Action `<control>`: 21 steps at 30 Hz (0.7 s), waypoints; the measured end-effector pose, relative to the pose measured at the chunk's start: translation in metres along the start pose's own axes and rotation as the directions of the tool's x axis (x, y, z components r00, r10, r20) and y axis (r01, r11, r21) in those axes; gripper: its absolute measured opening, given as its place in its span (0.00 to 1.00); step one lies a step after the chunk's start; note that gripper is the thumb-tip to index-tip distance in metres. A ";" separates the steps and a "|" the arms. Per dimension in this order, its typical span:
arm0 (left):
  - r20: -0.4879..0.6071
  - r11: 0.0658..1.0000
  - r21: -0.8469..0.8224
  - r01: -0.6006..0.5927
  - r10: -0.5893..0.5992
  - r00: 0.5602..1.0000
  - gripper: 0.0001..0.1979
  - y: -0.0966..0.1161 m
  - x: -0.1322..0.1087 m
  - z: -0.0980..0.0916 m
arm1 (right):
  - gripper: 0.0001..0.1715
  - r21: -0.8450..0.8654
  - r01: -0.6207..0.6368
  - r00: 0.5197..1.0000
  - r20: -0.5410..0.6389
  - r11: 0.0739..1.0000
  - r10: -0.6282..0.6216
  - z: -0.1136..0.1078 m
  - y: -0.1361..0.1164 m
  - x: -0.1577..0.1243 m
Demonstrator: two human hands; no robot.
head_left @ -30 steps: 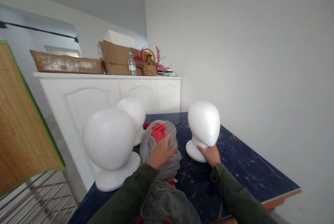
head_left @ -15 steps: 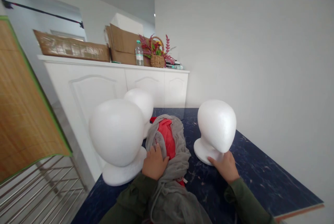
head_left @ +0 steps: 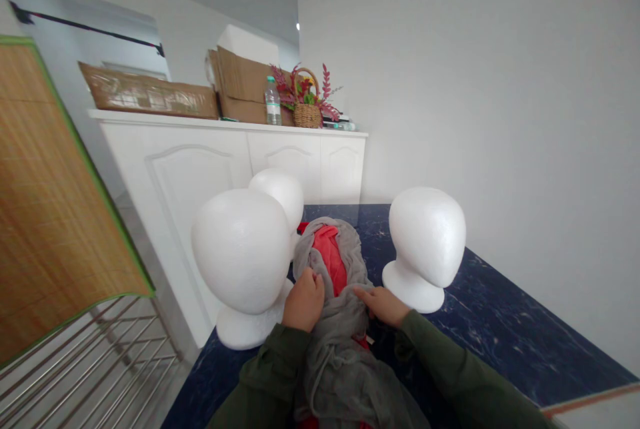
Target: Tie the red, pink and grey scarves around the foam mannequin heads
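A long bundle of grey scarf (head_left: 340, 332) lies down the middle of the table, with red cloth (head_left: 330, 259) showing through its upper opening. My left hand (head_left: 304, 300) is closed on the scarf's left edge. On the opposite edge, my right hand (head_left: 384, 304) pinches the grey fabric, its fingertips partly hidden in the folds. Close to my left hand stands a white foam mannequin head (head_left: 241, 252), with a second foam head (head_left: 280, 196) partly hidden behind it. A third foam head (head_left: 427, 236) stands upright to the right, apart from my right hand.
The dark blue marbled table (head_left: 505, 322) ends at a wall on the right. Beyond it, a white cabinet (head_left: 195, 176) carries cardboard boxes (head_left: 155, 94), a water bottle (head_left: 273, 102) and a flower basket (head_left: 307, 114). A metal rack (head_left: 125, 349) stands at left.
My right hand has left the base of the right foam head and moved left onto the grey scarf. My left hand has closed on the scarf's edge. The view has shifted slightly.
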State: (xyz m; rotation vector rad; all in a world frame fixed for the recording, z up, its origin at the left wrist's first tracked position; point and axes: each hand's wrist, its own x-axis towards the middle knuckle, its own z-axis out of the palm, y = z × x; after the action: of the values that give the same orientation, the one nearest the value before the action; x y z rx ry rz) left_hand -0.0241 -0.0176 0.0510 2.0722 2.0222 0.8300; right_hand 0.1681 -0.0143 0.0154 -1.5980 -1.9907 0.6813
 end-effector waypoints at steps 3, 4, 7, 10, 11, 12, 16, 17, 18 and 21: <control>-0.018 0.996 -0.085 0.038 -0.039 0.999 0.13 -0.003 0.001 0.000 | 0.18 -0.021 0.056 0.992 -0.108 0.998 -0.058 0.008 0.008 0.014; -0.009 0.996 -0.076 0.054 -0.055 0.998 0.14 -0.005 0.001 0.002 | 0.15 0.008 0.055 0.987 -0.151 0.998 -0.053 0.010 0.010 0.015; 0.049 0.995 0.081 0.059 -0.063 0.997 0.21 -0.013 0.001 0.011 | 0.13 0.275 0.025 0.969 -0.245 0.961 0.045 0.010 0.012 0.010; 0.120 0.964 0.266 -0.004 -0.029 0.992 0.15 -0.018 0.000 0.016 | 0.18 0.586 0.000 0.955 -0.240 0.810 0.174 0.001 0.005 0.003; 0.129 0.956 0.294 -0.021 -0.018 0.991 0.12 -0.018 0.000 0.016 | 0.20 0.652 -0.024 0.956 -0.206 0.758 0.207 -0.003 0.002 0.002; 0.124 0.953 0.302 -0.029 -0.009 0.992 0.11 -0.018 0.000 0.015 | 0.23 0.694 -0.053 0.958 -0.166 0.718 0.232 -0.007 -0.001 0.001; 0.023 0.979 0.199 0.034 -0.040 0.999 0.13 -0.013 0.003 0.007 | 0.26 0.752 -0.111 0.959 -0.090 0.649 0.268 -0.014 -0.006 -0.001; -0.007 0.987 0.149 0.054 -0.053 0.999 0.13 -0.011 0.004 0.005 | 0.26 0.768 -0.124 0.959 -0.071 0.628 0.275 -0.014 -0.005 -0.002; -0.039 0.994 0.090 0.069 -0.066 0.997 0.12 -0.010 0.005 0.003 | 0.26 0.790 -0.151 0.959 -0.027 0.594 0.280 -0.014 -0.005 -0.003; -0.150 0.983 -0.162 0.090 -0.115 0.982 0.11 -0.008 0.007 0.003 | 0.31 0.837 -0.337 0.937 0.250 0.432 0.245 -0.011 -0.003 -0.005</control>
State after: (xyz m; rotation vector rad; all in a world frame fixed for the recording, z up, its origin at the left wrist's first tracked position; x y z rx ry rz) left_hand -0.0306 -0.0093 0.0472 1.8561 2.0483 1.1263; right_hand 0.1745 -0.0193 0.0254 -1.2107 -1.0023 1.6194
